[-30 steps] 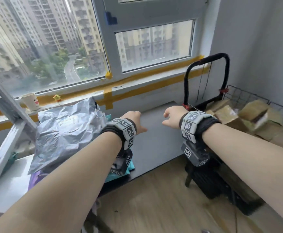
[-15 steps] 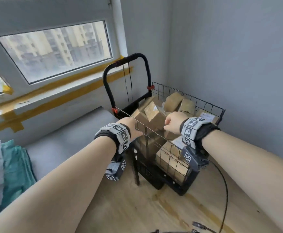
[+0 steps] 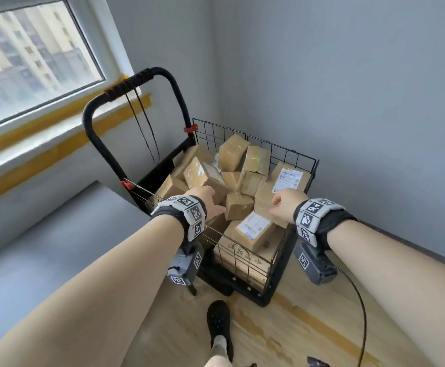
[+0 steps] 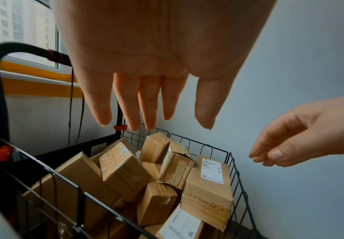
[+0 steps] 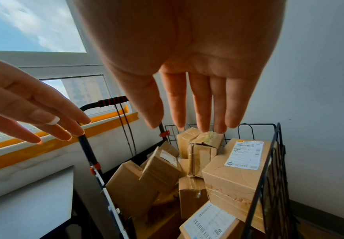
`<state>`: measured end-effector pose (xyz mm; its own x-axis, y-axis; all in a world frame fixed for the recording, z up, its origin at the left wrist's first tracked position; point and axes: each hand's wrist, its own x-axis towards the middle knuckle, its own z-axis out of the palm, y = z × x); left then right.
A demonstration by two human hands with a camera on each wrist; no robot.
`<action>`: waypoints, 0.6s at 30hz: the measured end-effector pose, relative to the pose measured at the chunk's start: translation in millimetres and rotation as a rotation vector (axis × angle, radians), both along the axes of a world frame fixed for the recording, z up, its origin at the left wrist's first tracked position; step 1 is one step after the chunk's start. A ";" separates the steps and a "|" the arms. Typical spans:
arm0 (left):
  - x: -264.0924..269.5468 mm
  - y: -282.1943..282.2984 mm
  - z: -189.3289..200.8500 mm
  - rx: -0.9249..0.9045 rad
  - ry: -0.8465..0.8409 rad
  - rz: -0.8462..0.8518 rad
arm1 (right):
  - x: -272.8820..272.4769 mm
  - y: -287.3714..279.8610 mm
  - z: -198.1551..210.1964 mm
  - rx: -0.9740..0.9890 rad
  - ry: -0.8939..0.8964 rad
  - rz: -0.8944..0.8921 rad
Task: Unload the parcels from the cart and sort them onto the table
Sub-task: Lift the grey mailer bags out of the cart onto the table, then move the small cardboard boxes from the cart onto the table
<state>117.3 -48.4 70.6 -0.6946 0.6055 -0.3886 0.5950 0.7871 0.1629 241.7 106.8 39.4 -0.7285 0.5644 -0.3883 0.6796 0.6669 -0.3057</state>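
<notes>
- Pale wooden plank floor (image 3: 282,337), plain grey walls (image 3: 348,75) meeting in a corner, large window (image 3: 30,62) on the left with yellow tape strips (image 3: 44,154) below the sill.
- Grey flat table top (image 3: 57,234) at lower left, its near right corner just beside the cart.
- Black wire-mesh cart (image 3: 287,250) with a tall looped black handle (image 3: 136,80) parked in the room corner, close to both walls; handle side toward the window, orange clips (image 3: 191,127) on the frame.
- Brown taped cardboard parcels (image 3: 233,152) heaped inside the cart, rising above its rim and tilted at mixed angles.
- Largest brown box with a white shipping label (image 3: 287,178) against the cart's right wall, long axis running from near edge to far edge, label face up at the far end.
- Small taped brown box (image 3: 238,205) at the cart's centre, standing on end between the two hands.
- Flat brown box with a white barcode label (image 3: 253,229) at the near right corner, label up, leaning against the mesh.
- Left hand (image 3: 206,198) reaching over the cart's near left rim, palm down, fingers straight and slightly spread, holding nothing; contact with the parcels under it not clear.
- Right hand (image 3: 283,206) over the near right part, fingers extended and loosely together, thumb apart, holding nothing, above the large box.
- Marker-covered grey wrist bands (image 3: 189,210) on both forearms; dark shoe (image 3: 218,324) on the floor at the cart's near edge.
</notes>
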 end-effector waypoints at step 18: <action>-219.1 124.1 -130.8 -0.097 -0.240 0.318 | -161.1 94.6 -138.5 -0.108 -0.118 -0.865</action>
